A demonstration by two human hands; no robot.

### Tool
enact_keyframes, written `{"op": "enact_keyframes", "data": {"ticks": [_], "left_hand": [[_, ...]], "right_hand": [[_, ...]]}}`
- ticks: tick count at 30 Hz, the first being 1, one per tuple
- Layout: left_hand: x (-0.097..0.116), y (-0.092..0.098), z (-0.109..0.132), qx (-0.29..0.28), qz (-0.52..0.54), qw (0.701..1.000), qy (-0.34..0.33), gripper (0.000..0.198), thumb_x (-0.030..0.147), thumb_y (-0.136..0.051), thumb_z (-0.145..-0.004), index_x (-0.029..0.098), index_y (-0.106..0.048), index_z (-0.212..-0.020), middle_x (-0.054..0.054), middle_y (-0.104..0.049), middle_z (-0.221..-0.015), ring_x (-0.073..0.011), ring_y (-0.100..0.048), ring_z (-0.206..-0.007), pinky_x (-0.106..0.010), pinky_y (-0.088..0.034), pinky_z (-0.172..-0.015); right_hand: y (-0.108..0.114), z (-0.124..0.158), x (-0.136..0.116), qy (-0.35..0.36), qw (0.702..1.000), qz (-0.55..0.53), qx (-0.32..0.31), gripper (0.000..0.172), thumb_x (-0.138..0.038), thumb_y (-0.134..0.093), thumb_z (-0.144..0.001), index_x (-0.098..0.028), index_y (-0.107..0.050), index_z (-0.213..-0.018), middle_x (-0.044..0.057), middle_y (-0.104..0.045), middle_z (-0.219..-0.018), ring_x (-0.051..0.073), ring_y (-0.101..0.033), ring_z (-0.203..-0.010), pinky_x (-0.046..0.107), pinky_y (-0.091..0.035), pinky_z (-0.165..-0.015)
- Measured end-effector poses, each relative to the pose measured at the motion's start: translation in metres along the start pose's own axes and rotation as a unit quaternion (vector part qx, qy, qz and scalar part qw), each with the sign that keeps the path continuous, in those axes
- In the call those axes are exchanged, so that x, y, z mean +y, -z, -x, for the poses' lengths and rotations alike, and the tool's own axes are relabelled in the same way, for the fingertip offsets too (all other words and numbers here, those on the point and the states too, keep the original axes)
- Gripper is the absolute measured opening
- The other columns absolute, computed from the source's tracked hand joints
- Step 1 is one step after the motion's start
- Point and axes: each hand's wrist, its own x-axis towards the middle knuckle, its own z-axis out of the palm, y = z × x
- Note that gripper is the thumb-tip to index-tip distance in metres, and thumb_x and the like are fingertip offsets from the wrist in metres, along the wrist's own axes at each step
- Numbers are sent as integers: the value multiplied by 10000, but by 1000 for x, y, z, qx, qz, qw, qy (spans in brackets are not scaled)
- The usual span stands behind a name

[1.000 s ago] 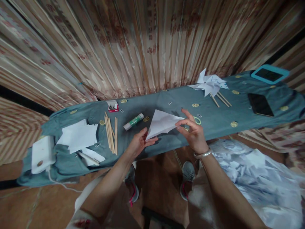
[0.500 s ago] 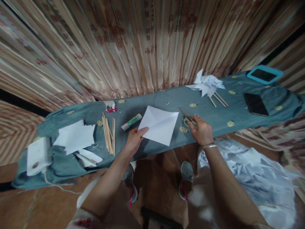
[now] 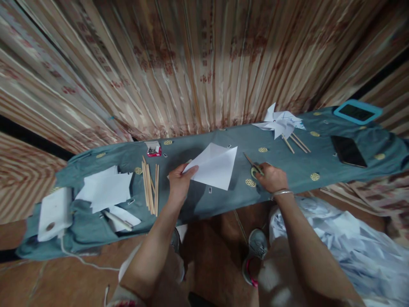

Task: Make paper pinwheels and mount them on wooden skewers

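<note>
The left hand (image 3: 179, 184) holds a white paper (image 3: 213, 167) square by its near-left corner. The thumb is on top with the fingers (image 3: 191, 169) under it, pinching the sheet. The paper is lifted clear of the worktop (image 3: 297, 164) and tilted, with its free corners out to the right and away from the body.

The right hand (image 3: 272, 178) rests on the cloth just right of the paper. Its fingers are curled tight round the green handles of the scissors (image 3: 251, 163), which hide most of the grip. The blades look closed (they read as one thin line).

The scissors' long axis runs on a diagonal, from the handles under the right hand to the tip pointing up and left. That aims the tip at the paper's right edge, with a strip of bare cloth between the two, so they are near but apart. The paper lies left of the blades, and its nearest edge runs roughly across their line. The right hand is the closer one to that edge, while the left holds the opposite side.

Further left lie a bundle of sticks (image 3: 150, 187) and loose sheets (image 3: 104, 187). To the far right are a pinwheel (image 3: 280, 121), a phone (image 3: 348, 152) and a tablet (image 3: 358, 112), all well away from both hands.
</note>
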Motion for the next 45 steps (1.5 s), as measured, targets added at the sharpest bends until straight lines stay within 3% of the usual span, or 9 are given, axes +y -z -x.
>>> {"op": "enact_keyframes", "data": {"ticks": [3, 7, 10, 13, 16, 21, 27, 36, 45], "left_hand": [[0, 7, -8, 14, -28, 999, -24, 291, 352, -781, -588, 142, -731, -783, -7, -693, -688, -130, -576, -589, -247, -442, -592], [-1, 16, -18, 32, -102, 991, -74, 238, 361, -742, -625, 153, -719, -738, 6, -661, -646, -127, -556, -586, -235, -418, -570], [-2, 16, -19, 27, -143, 984, -102, 212, 357, -713, -649, 164, -716, -738, 7, -669, -659, -135, -572, -605, -234, -416, -575], [-2, 14, -16, 15, -159, 981, -108, 201, 350, -691, -667, 177, -720, -763, -3, -699, -715, -154, -612, -662, -246, -445, -620], [1, 13, -15, 15, -167, 980, -105, 189, 345, -675, -681, 183, -721, -766, -11, -713, -745, -166, -634, -700, -256, -465, -650], [5, 23, -25, 53, -158, 980, -113, 189, 342, -705, -662, 171, -719, -740, -10, -696, -700, -156, -624, -662, -247, -473, -624], [9, 34, -37, 101, 21, 993, -56, 361, 380, -772, -601, 148, -716, -873, -31, -711, -769, -145, -628, -607, -255, -523, -549], [10, 33, -37, 89, 23, 994, -55, 386, 375, -789, -600, 139, -724, -899, -34, -709, -742, -140, -632, -579, -234, -521, -511], [4, 18, -35, 69, -13, 997, -35, 289, 366, -765, -614, 148, -717, -798, -7, -681, -657, -131, -597, -549, -230, -489, -516]], "right_hand": [[1, 0, 1, -28, 978, -206, -9, 244, -329, -625, -737, -178, -693, -917, 99, -749, -861, 257, -700, -831, 323, -495, -682], [12, 18, -10, -26, 817, -570, -86, 410, -421, -747, -624, -176, -658, -941, 73, -740, -783, 207, -686, -720, 238, -450, -505], [18, 37, -27, 8, 720, -672, -172, 422, -405, -805, -608, -189, -672, -945, 66, -745, -813, 178, -681, -712, 204, -417, -476], [13, 50, -43, 33, 680, -681, -271, 372, -370, -823, -621, -182, -712, -922, 54, -747, -805, 156, -679, -693, 235, -493, -585], [1, 52, -52, 25, 674, -663, -326, 372, -341, -852, -580, -173, -729, -888, 34, -738, -742, 141, -667, -643, 245, -507, -599], [-5, 54, -54, -6, 662, -673, -328, 371, -360, -844, -598, -174, -736, -899, 37, -734, -750, 132, -655, -640, 205, -457, -523], [3, 67, -61, -4, 619, -719, -318, 428, -437, -801, -663, -176, -719, -992, 49, -713, -773, 100, -587, -598, 195, -417, -500], [-1, 77, -64, 100, 679, -656, -314, 500, -513, -670, -776, -162, -675, -1132, 61, -686, -842, 154, -553, -695, 326, -487, -712], [-1, 69, -64, 109, 680, -653, -314, 515, -554, -688, -747, -159, -698, -1077, 51, -669, -776, 130, -535, -650, 308, -496, -679]]}}
